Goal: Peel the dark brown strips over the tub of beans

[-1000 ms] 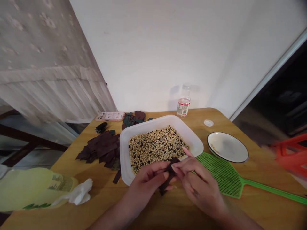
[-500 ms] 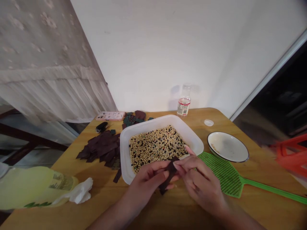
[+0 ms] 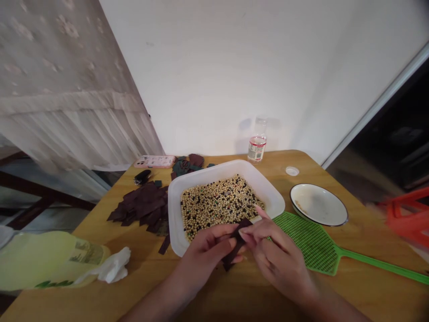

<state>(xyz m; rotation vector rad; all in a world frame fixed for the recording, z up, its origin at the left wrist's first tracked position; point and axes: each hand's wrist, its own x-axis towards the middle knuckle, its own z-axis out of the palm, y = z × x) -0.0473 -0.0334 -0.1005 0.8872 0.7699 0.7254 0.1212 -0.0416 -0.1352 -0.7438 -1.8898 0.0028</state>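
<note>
A dark brown strip (image 3: 231, 256) is held in front of the near edge of a white plastic tub (image 3: 176, 223). My left hand (image 3: 209, 250) pinches the strip between thumb and fingers. From the right, my right hand (image 3: 276, 250) has its thumb and forefinger closed on the strip's upper part, its little finger raised over the tub's rim. Small beige and black beads (image 3: 217, 201) cover the tub's floor. Left of the tub lies a pile of dark brown pieces (image 3: 144, 205), with one loose strip (image 3: 164, 245) nearby.
A green fly swatter (image 3: 311, 246) and a white dish (image 3: 320, 205) lie to the right. Behind stand a clear bottle (image 3: 257, 147) and its white cap (image 3: 292, 171). A phone (image 3: 154, 162), a black key fob (image 3: 143, 176) and a yellow-green bottle (image 3: 43, 259) are at left.
My right hand has shifted slightly left along the strip, its thumb and forefinger still pinched. My left hand keeps its hold.
</note>
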